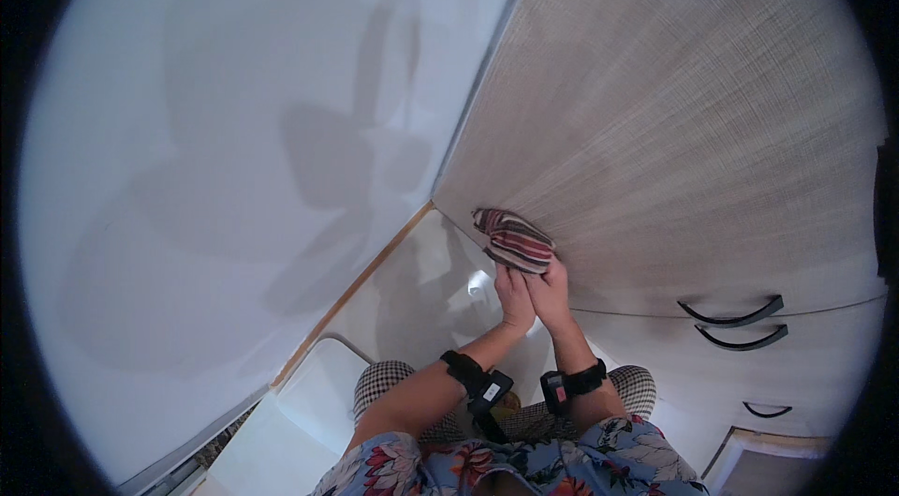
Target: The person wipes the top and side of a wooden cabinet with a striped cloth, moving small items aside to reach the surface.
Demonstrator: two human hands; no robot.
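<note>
A bundled cloth point(515, 241) with red, cream and dark stripes is held out in front of me, close to the wood-grain panel. My left hand point(513, 297) grips its near end, fingers closed and partly hidden under the fabric. Pressed beside it, my right hand point(550, 292) is closed on the same end of the cloth. Whether anything is wrapped inside the cloth, I cannot tell. Black bands with small boxes circle both my forearms.
A white wall point(187, 168) rises on the left, meeting the wood-grain panel point(674, 121) in a corner. Black curved handles point(735, 318) stick out at the right. A white seat-like surface point(318, 384) is at the lower left, near my checked trousers point(384, 379).
</note>
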